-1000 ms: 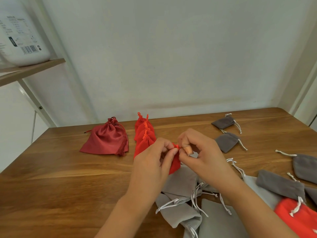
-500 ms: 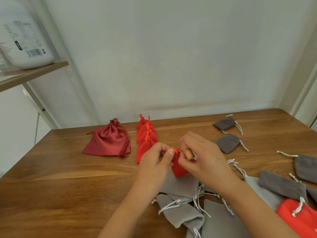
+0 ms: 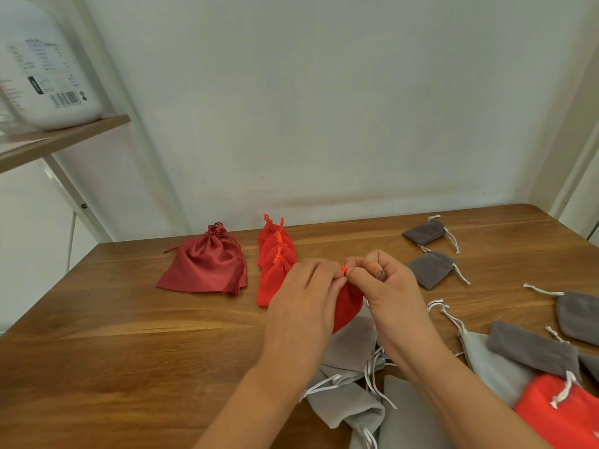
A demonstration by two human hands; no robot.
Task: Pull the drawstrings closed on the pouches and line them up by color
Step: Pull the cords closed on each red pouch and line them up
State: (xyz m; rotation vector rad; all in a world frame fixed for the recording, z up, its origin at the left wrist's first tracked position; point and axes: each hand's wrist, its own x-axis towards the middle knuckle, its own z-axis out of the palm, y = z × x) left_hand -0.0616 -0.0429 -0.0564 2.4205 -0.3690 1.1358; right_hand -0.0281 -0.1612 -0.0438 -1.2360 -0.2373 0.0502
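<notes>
A small red pouch point(image 3: 348, 306) hangs between my hands above the table's middle. My left hand point(image 3: 304, 303) and my right hand point(image 3: 385, 290) both pinch its orange drawstring point(image 3: 343, 271) at the gathered top. Just left of them, several closed small red pouches point(image 3: 275, 254) lie in an overlapping row running toward the wall. A larger dark red satin pouch point(image 3: 204, 265) with a tassel lies further left. Light grey pouches point(image 3: 350, 384) with white strings are heaped under my wrists.
Two dark grey pouches point(image 3: 428, 251) lie at the back right, and more dark grey ones point(image 3: 580, 314) sit near the right edge. An orange-red pouch point(image 3: 557, 413) with a white string lies at the lower right. A white container point(image 3: 48, 63) stands on a shelf at the upper left.
My hands have kept hold of the small red pouch's drawstring and drawn closer together at its top. The pouch now hangs lower between them.
</notes>
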